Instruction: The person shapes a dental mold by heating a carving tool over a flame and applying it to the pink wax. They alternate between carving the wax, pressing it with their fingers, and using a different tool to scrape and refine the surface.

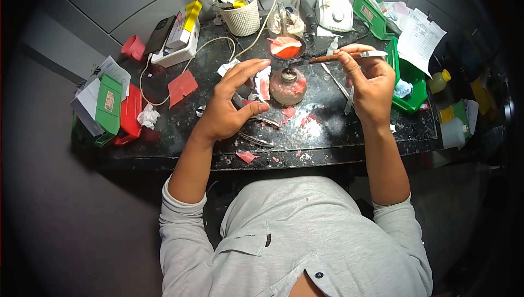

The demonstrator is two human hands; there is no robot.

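My left hand (226, 109) is closed around a dental model (263, 85) with pink wax and a white edge; its fingers hide part of it. In my right hand (370, 87) is a wax knife (344, 57) with a brown handle, held nearly level. One end of the knife reaches over the metal top of a glass spirit burner (288, 91); I cannot make out a flame. Behind the burner sits a round dish (286, 51) of red and pink wax. Curved metal pieces (256, 140) lie below my left hand.
Pink wax sheet (183, 87) and wax scraps (247, 157) lie on the black table (327, 150). A woven cup (240, 19) of tools and a white device (334, 12) stand behind. Green trays (412, 92) are at right; red and green boxes (130, 112) at left.
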